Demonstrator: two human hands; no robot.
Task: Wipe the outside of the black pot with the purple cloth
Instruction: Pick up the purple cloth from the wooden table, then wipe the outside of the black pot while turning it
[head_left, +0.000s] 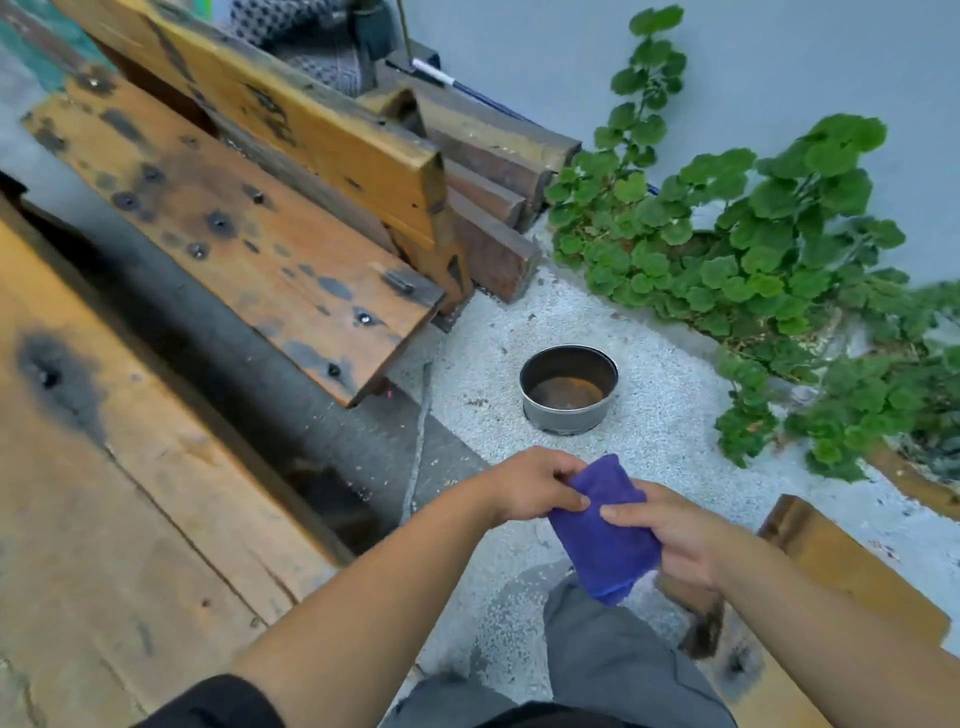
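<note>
A round pot (569, 387) with a dark inside, a rusty bottom and a greyish outer wall stands upright on the pale gravel ground. Nearer to me, a folded purple cloth (602, 530) hangs between both hands. My left hand (530, 486) pinches its upper left edge. My right hand (670, 525) grips its right side, thumb lying across the cloth. Both hands are a short way in front of the pot and do not touch it.
A weathered wooden bench (249, 244) with planks stacked against it fills the left. Another wooden plank (831, 566) lies at lower right. Green leafy plants (753, 244) spread along the wall to the right of the pot. My grey trouser leg (613, 649) is below the cloth.
</note>
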